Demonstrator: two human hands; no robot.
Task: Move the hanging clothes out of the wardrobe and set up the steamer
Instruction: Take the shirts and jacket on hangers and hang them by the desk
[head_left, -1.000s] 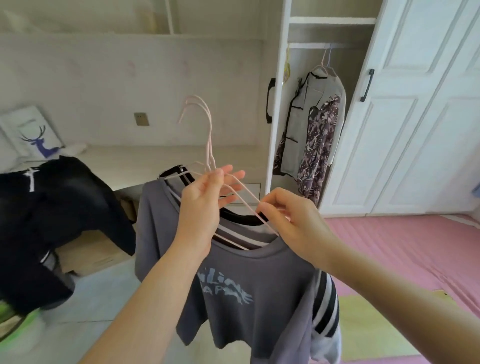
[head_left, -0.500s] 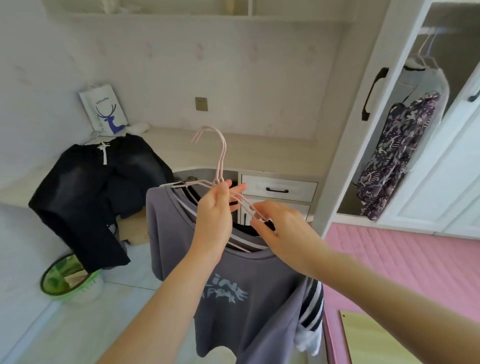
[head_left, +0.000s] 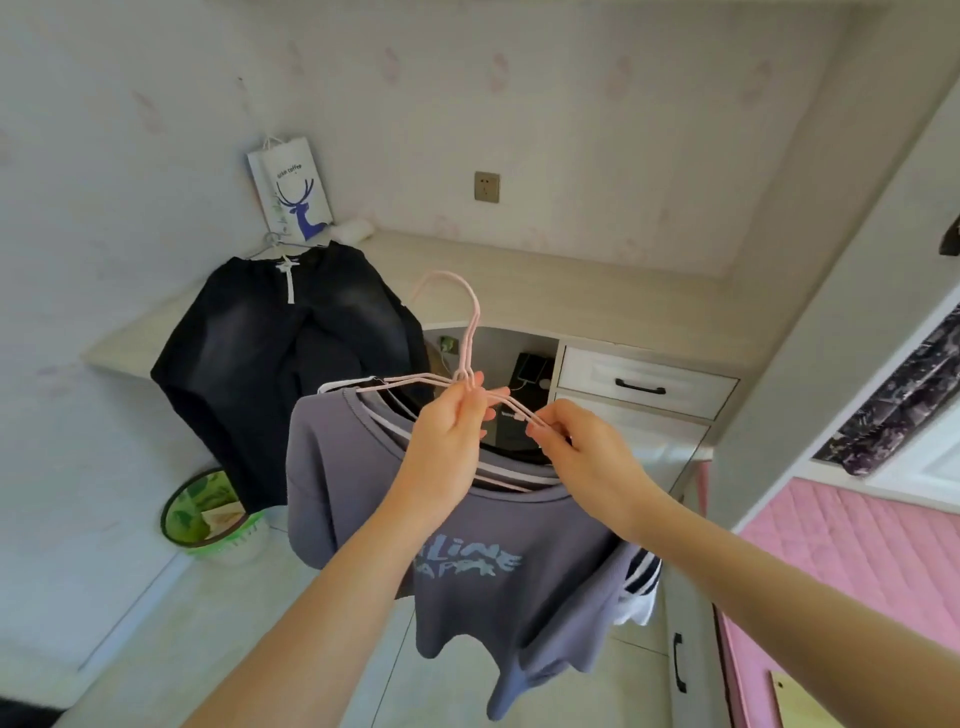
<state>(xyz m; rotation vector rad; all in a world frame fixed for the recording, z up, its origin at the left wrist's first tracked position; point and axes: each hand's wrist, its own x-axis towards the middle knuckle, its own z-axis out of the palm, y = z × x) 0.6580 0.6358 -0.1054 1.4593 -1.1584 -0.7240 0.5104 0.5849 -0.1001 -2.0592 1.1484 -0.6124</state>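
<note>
I hold a bunch of pink wire hangers (head_left: 470, 332) in front of me. My left hand (head_left: 449, 436) grips them just under the hooks. My right hand (head_left: 582, 452) pinches their right arms. A grey T-shirt (head_left: 493, 561) with pale lettering hangs from the front hanger, with a black garment and a striped one partly hidden behind it. A black garment (head_left: 280, 358) on its own hanger lies draped over the corner desk (head_left: 545, 296). At the right edge a dark floral garment (head_left: 904, 395) still hangs in the wardrobe. No steamer is visible.
A paper bag with a blue deer (head_left: 291, 192) leans in the desk's corner. A wall socket (head_left: 487, 186) sits above the desk. White drawers (head_left: 644, 384) stand under it. A green basket (head_left: 208, 514) rests on the floor at left. A pink mat (head_left: 857, 551) lies at right.
My view has swung left and down, from the open wardrobe toward the corner desk. Both hands keep the same hold on the hangers and have carried the clothes along.
</note>
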